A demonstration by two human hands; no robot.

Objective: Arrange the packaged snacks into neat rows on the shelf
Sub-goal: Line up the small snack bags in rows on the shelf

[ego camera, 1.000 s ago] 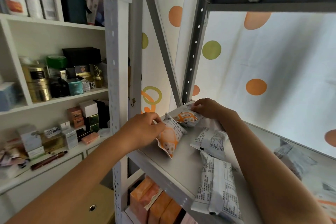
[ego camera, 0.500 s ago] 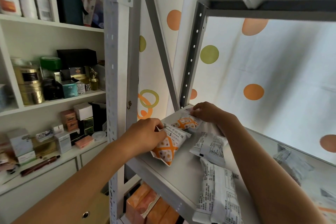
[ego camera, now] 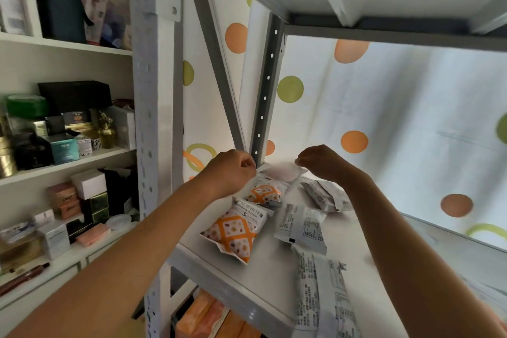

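On the grey metal shelf (ego camera: 270,278) two orange-patterned snack packets lie face up in a line, one at the front (ego camera: 238,234) and one behind it (ego camera: 264,194). A pale packet (ego camera: 283,172) is held just above the back left corner. My left hand (ego camera: 233,170) pinches its left edge and my right hand (ego camera: 321,162) pinches its right edge. Three white packets lie printed-back up to the right: one (ego camera: 302,228) mid-shelf, one (ego camera: 325,195) under my right wrist, one (ego camera: 323,299) at the front edge.
The rack's front post (ego camera: 153,118) stands left of my left arm, and a diagonal brace (ego camera: 216,63) and back post (ego camera: 267,85) close the corner. A dotted curtain (ego camera: 384,123) hangs behind. Orange packs (ego camera: 204,317) fill the shelf below. A white cabinet (ego camera: 68,162) of boxes stands left.
My left hand has let go of the front orange packet, which now lies flat. Both hands moved to the back corner and now hold up a pale packet between them.
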